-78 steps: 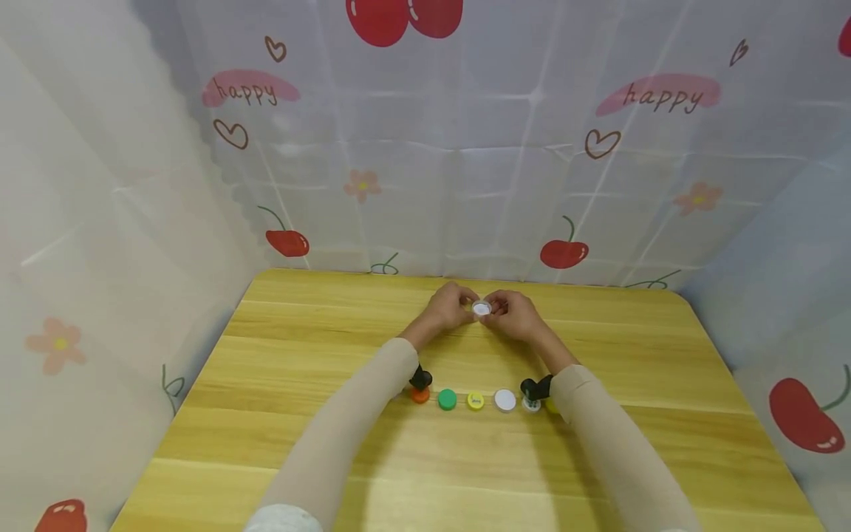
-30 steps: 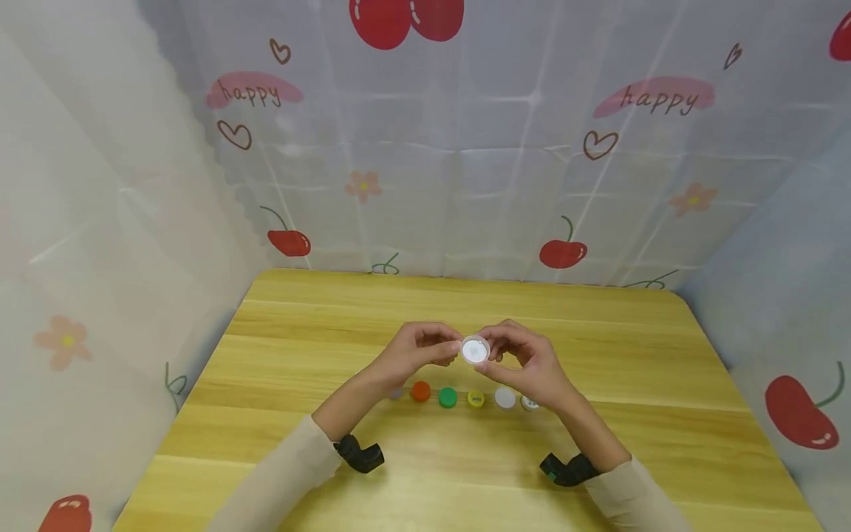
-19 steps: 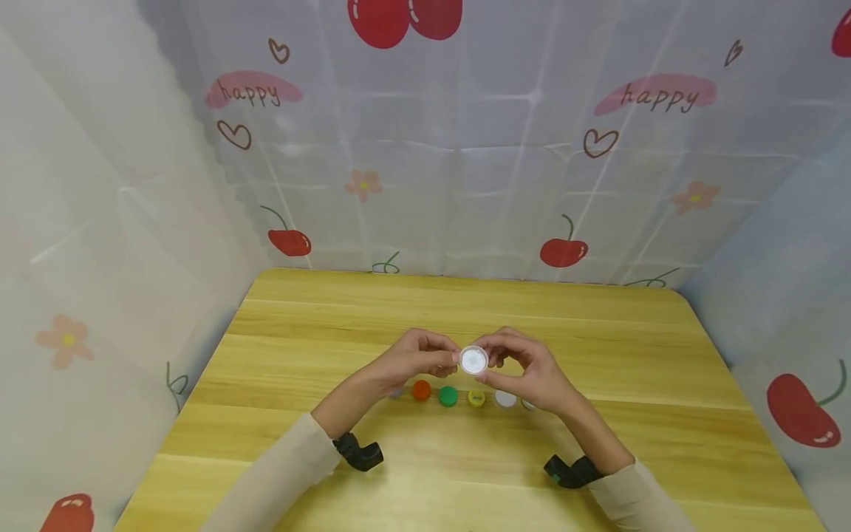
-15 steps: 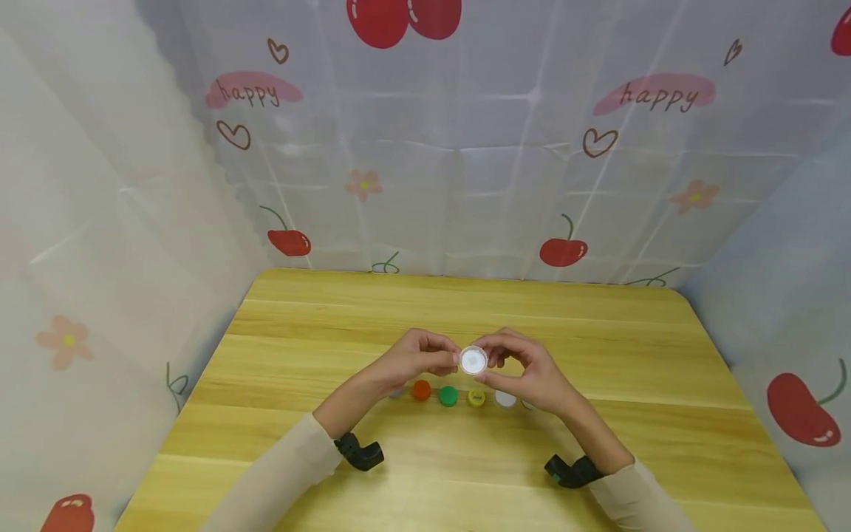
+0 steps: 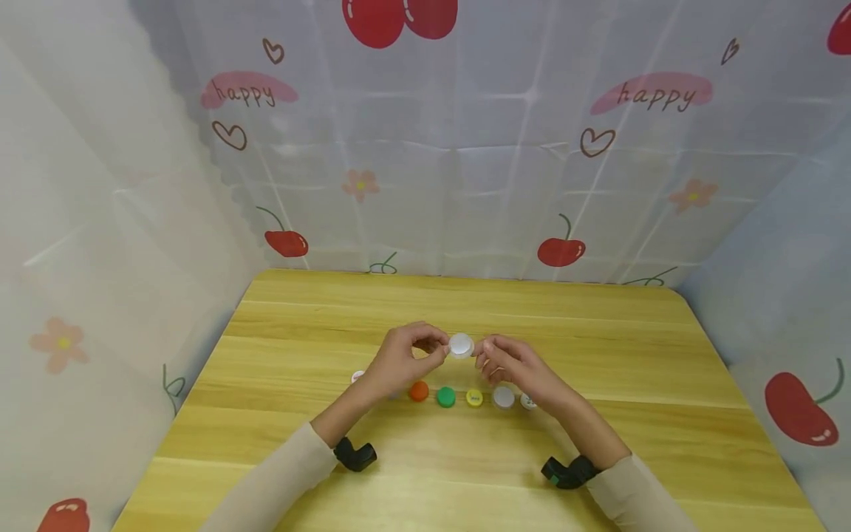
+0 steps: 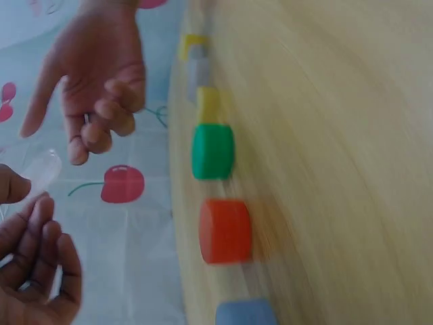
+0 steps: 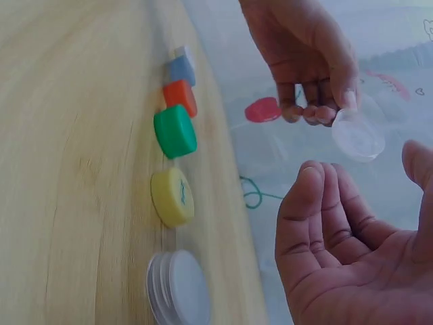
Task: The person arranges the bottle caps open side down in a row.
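Note:
My left hand (image 5: 402, 360) pinches a small round translucent plastic cap (image 5: 462, 345) by its edge, thumb against the fingers, in front of me above the table. In the right wrist view the cap (image 7: 358, 135) shows as a shallow, see-through disc with a rim. My right hand (image 5: 521, 369) is just to the right of it, holding nothing. In the right wrist view its thumb stands well away from the loosely bent fingers (image 7: 325, 210), which are apart from the cap.
A row of caps crosses the wooden table (image 5: 425, 473): orange (image 5: 419, 391), green (image 5: 446, 397), yellow (image 5: 474, 397), white (image 5: 503, 397) and a printed white one (image 5: 528, 401). A white cap (image 5: 357, 377) is partly behind the left hand. Printed curtains (image 5: 425, 185) surround the table.
Both hands drew nearer with the cap from the table's far part. In the last half second the right hand let go of it, and the left tilted it and moved it slightly up and left.

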Demonstrator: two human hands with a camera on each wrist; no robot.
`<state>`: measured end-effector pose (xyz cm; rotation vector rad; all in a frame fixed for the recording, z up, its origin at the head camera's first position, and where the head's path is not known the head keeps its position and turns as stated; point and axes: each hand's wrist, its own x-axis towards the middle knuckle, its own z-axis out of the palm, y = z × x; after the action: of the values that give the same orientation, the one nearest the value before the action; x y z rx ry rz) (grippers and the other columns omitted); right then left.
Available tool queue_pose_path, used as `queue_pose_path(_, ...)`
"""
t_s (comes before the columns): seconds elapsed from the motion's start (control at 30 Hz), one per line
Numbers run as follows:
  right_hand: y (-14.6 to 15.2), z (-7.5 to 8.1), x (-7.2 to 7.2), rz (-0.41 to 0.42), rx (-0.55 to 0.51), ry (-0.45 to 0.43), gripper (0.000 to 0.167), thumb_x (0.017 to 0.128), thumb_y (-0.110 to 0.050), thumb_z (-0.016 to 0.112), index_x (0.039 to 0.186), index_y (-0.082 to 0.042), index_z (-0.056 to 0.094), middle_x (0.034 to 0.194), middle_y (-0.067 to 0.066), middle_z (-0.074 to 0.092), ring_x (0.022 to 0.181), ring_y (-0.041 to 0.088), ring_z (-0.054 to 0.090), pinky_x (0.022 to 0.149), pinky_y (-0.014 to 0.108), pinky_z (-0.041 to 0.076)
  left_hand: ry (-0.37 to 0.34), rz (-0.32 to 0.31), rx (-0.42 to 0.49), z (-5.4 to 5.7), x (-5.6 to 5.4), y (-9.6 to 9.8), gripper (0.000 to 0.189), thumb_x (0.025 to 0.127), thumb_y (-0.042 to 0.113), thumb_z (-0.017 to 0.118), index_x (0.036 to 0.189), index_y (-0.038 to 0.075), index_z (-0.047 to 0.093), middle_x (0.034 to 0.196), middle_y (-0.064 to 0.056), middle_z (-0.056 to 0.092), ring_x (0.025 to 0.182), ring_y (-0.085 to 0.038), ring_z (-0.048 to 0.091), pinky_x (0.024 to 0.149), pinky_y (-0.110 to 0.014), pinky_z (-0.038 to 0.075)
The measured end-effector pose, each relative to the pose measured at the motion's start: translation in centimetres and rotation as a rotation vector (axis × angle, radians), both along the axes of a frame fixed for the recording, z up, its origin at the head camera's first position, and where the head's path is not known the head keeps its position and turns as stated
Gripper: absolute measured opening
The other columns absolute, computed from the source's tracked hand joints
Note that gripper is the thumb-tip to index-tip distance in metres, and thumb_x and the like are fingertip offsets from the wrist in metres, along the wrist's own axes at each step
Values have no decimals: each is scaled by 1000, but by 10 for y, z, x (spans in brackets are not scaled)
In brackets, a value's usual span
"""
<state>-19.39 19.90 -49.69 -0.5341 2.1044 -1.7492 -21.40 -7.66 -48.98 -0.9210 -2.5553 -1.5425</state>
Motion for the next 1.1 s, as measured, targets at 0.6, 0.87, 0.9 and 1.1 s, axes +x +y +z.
queue_pose_path(0.6, -2, -5, -4, 145, -191, -121, 38, 118, -27, 41, 120, 3, 65, 102, 0, 70, 93, 13, 66, 86, 30, 60, 861, -17, -227, 3, 9, 8, 17, 94, 16, 80, 111, 13, 78, 102, 3, 75, 96, -14, 67, 85, -23, 59)
queue_pose_path(0.87, -5, -9, -3, 137, -233, -86, 30, 115, -23, 46, 113, 0, 66, 100, -4, 70, 93, 12, 65, 88, 31, 59, 877, -33, -205, 3, 11, 8, 17, 93, 15, 82, 110, 13, 78, 101, 3, 75, 94, -13, 67, 83, -21, 58)
queue_pose_path(0.9, -5, -9, -2, 124, -231, -69, 29, 115, -22, 48, 112, 0, 67, 99, -4, 70, 92, 13, 66, 88, 32, 60, 872, -36, -200, 2, 11, 8, 17, 93, 15, 82, 110, 13, 78, 101, 3, 75, 94, -13, 67, 83, -21, 58)
queue_pose_path(1.1, -5, -10, 2, -14, -171, 197, 15, 108, -7, 60, 110, 5, 67, 97, -5, 70, 87, 15, 66, 83, 31, 59, 625, -57, -110, 0, 16, 10, 22, 98, 21, 81, 118, 15, 77, 106, 1, 77, 99, -14, 67, 87, -22, 59)
